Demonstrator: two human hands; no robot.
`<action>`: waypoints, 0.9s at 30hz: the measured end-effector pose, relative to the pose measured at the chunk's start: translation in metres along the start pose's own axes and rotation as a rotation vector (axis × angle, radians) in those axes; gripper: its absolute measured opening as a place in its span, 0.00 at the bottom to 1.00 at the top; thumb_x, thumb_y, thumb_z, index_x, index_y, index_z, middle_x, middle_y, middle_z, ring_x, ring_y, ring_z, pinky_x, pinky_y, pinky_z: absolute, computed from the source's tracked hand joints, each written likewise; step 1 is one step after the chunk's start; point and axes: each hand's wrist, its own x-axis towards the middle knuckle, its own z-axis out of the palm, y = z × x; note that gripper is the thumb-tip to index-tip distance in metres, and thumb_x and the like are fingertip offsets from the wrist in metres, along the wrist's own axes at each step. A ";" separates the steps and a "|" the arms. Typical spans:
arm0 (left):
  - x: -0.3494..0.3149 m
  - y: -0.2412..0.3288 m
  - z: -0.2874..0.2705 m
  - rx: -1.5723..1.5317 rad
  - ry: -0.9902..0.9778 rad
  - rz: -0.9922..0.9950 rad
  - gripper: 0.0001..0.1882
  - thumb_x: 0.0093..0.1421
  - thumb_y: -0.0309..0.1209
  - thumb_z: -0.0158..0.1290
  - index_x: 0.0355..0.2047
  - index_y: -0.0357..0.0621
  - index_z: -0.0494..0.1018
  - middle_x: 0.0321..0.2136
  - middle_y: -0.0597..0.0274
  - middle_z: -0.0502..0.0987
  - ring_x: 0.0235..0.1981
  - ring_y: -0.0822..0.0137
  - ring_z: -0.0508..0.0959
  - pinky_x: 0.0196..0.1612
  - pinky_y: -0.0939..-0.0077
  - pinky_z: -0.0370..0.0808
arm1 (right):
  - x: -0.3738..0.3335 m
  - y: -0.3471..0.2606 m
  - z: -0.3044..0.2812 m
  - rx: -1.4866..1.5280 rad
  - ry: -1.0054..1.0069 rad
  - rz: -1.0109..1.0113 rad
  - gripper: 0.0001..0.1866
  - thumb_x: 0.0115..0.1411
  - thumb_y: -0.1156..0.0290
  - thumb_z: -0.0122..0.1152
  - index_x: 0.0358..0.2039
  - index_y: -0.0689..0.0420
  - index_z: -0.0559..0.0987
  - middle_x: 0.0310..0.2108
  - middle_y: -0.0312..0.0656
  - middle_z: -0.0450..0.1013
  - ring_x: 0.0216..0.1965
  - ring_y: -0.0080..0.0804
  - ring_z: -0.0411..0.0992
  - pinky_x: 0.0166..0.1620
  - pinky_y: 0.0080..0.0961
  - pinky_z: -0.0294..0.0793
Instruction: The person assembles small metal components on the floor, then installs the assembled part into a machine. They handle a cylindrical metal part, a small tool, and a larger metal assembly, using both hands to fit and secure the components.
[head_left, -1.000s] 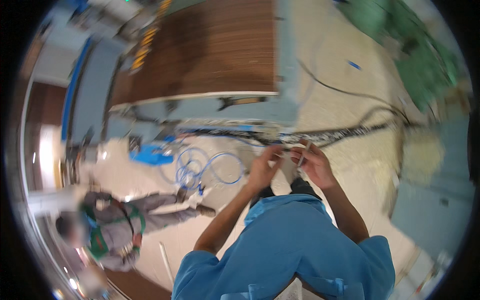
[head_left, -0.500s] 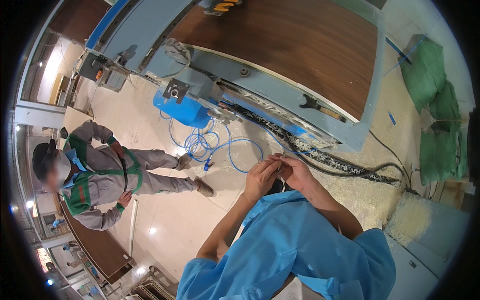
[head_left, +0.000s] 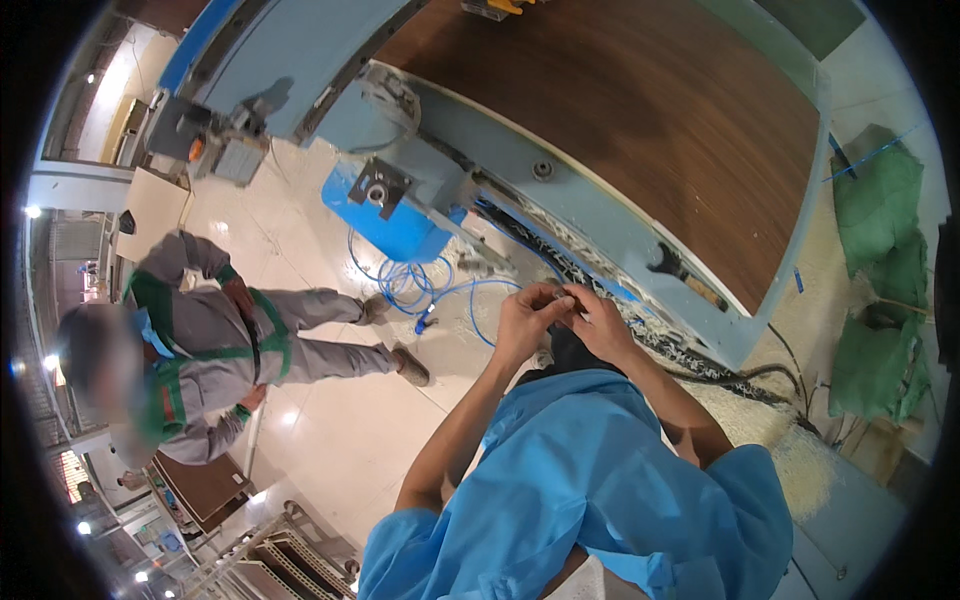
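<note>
At the lower edge, blue shirt (head_left: 590, 470): short-sleeved, worn by the person; 2 bare forearms extend forward from it.
Left hand (head_left: 525, 325): raised in front of the waist; fingers bent and brought together with those of the opposite hand.
Right hand (head_left: 600, 328): level with the left hand; fingers curled inward toward it.
Finger state: bent on both hands; whether they grasp an item cannot be told, since they cover the space between them.
Work point: where the 2 sets of fingertips meet, forward of the dark trousers (head_left: 580, 350) and near the machine edge; contents too hidden to identify.
Black cable (head_left: 765, 374): lies to the right of the right hand, curving along the machine's near side.
Blue hose (head_left: 405, 290): lies in loose loops on the pale floor (head_left: 330, 375), forward and left of the hands.
Light-blue machine frame (head_left: 600, 205): beyond the hands, set obliquely; pale shavings line its near side.
Hand tool (head_left: 706, 291): dark forked head, brown handle; rests on the frame beside the panel edge.
Blue housing (head_left: 410, 236): near the frame's left part, beside a dark square bracket (head_left: 378, 184).
Brown panel (head_left: 620, 110): wood-grained, lying flat on the frame.
Co-worker (head_left: 215, 345): stands at left in grey and green workwear, well apart from the hands.
Green sacks (head_left: 878, 205): heaped beyond the machine's right end.
Brown boards (head_left: 205, 490): at lower left, past the co-worker.
</note>
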 end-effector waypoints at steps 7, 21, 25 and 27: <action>0.160 0.013 -0.015 0.713 0.253 0.256 0.34 0.51 0.40 0.72 0.54 0.38 0.71 0.39 0.49 0.79 0.40 0.49 0.81 0.43 0.59 0.79 | 0.065 0.046 -0.022 0.384 0.186 0.247 0.14 0.72 0.73 0.53 0.54 0.64 0.68 0.38 0.48 0.80 0.33 0.30 0.80 0.38 0.28 0.80; 0.261 -0.002 -0.039 -0.221 -0.012 -0.071 0.18 0.70 0.40 0.52 0.50 0.37 0.74 0.37 0.57 0.78 0.38 0.62 0.78 0.42 0.65 0.75 | 0.118 0.020 -0.068 0.721 0.205 0.387 0.15 0.71 0.68 0.58 0.51 0.67 0.75 0.40 0.48 0.81 0.39 0.29 0.80 0.46 0.25 0.79; 0.184 0.025 -0.047 -0.406 -0.017 -0.131 0.22 0.74 0.48 0.42 0.51 0.44 0.73 0.36 0.60 0.78 0.32 0.67 0.74 0.37 0.72 0.69 | 0.124 -0.016 -0.058 0.737 0.087 0.293 0.16 0.70 0.71 0.59 0.53 0.67 0.76 0.39 0.45 0.81 0.39 0.27 0.79 0.46 0.25 0.78; 0.144 0.033 -0.049 -0.581 0.010 -0.163 0.23 0.74 0.50 0.41 0.52 0.44 0.72 0.36 0.60 0.77 0.31 0.68 0.73 0.36 0.71 0.68 | 0.118 -0.033 -0.046 0.722 0.056 0.284 0.15 0.69 0.71 0.59 0.52 0.67 0.77 0.38 0.44 0.81 0.39 0.26 0.79 0.46 0.24 0.78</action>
